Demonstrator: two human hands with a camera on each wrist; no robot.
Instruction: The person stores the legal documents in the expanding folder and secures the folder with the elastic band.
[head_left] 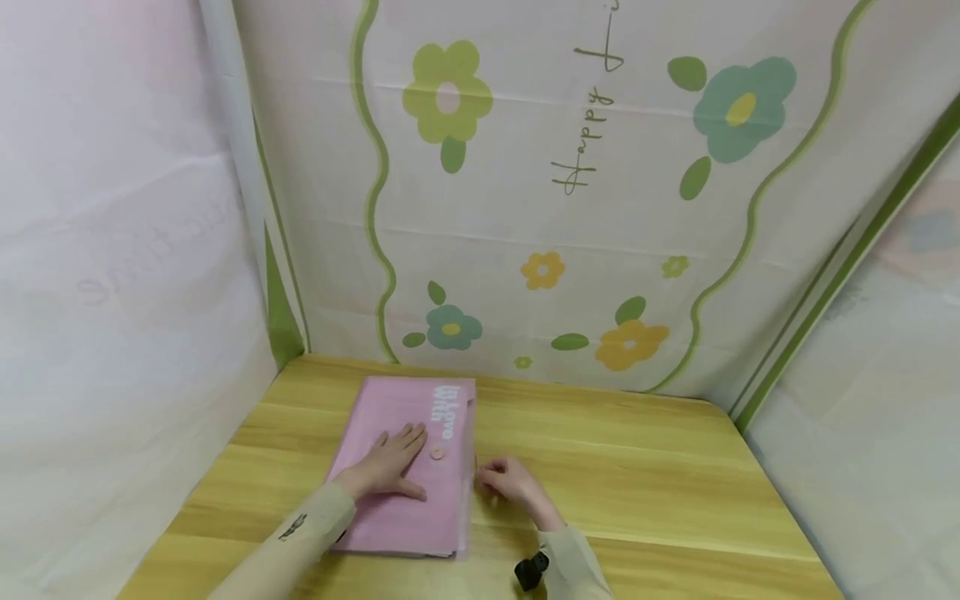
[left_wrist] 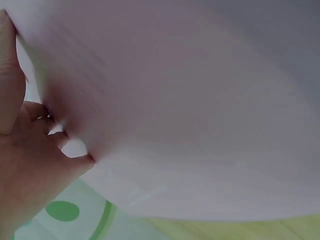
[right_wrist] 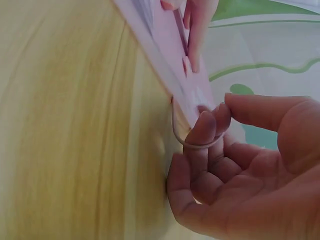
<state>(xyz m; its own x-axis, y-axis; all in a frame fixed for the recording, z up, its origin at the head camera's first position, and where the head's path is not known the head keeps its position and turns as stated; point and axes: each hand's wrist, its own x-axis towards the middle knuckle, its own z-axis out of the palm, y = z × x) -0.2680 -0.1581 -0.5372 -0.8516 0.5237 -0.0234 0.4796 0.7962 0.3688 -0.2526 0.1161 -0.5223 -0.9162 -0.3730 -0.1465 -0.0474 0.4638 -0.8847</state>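
A pink plastic document folder [head_left: 401, 525] lies on the table, with white lettering and a small round button [head_left: 437, 453] on its face. My left hand [head_left: 388, 467] rests on the folder, fingers spread and straight; the left wrist view shows this hand [left_wrist: 35, 155] against the pale surface at close range. Beside the folder's right edge is my right hand [head_left: 513, 486], its fingers curled. In the right wrist view, a thin elastic cord [right_wrist: 176, 127] runs from the folder's edge and loops round the fingers of my right hand [right_wrist: 235, 170].
The folder lies on a wood-grain table [head_left: 637, 467]. A white cloth [head_left: 510, 208] printed with flowers hangs behind it, with pale cloth sides at left and right. A small black device [head_left: 532, 571] sits at the right wrist.
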